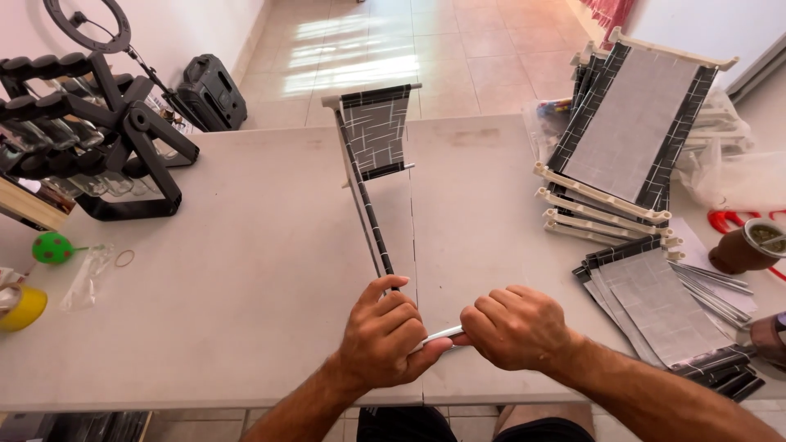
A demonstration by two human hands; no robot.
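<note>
Pale grey desk [246, 278] under bright daylight, tiled floor [458, 49] beyond. Nearest: left hand [383, 331] and right hand [512, 327], both closed around a thin white rod [440, 334], knuckles almost touching. Just beyond, a strip of black-and-grey patterned fabric [375, 131], running up to a white frame bar at the far end. Could slip or twist off the rod under uneven pull. Rod ends hidden inside both fists. Farther right, a stack of finished frames [622, 131]; far left, a black rack [90, 123], partly cut off.
</note>
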